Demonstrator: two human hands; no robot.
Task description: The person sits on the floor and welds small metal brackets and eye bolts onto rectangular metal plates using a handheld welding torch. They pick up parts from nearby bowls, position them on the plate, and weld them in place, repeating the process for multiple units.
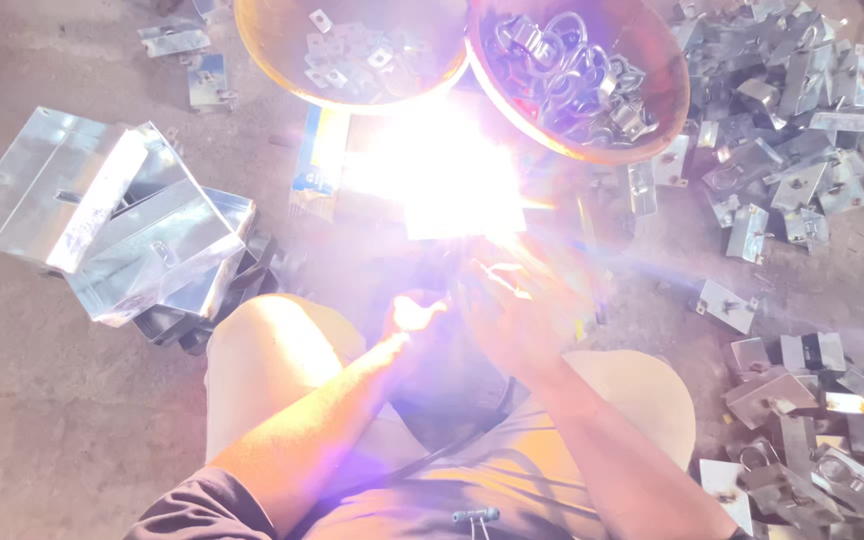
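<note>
Glare from a white welding flash (447, 175) hides the work on the floor (52, 420) between the knees. Left hand (410, 318) and right hand (512, 310) sit just below it; finger state cannot be told. Metal brackets (802, 420) lie heaped at right.

A flat rectangular packet (314, 160) — blue, yellow and white — lies left of the glare, below the bowls.

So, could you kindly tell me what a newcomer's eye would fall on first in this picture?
First, the blinding white-violet glare at centre, just beyond the person's left hand and right hand. Next, two round bowls at the top edge, the left bowl holding flat plates, the right bowl bent metal clips. Heaps of metal brackets spread along the right, shiny folded sheets on the left.
</note>
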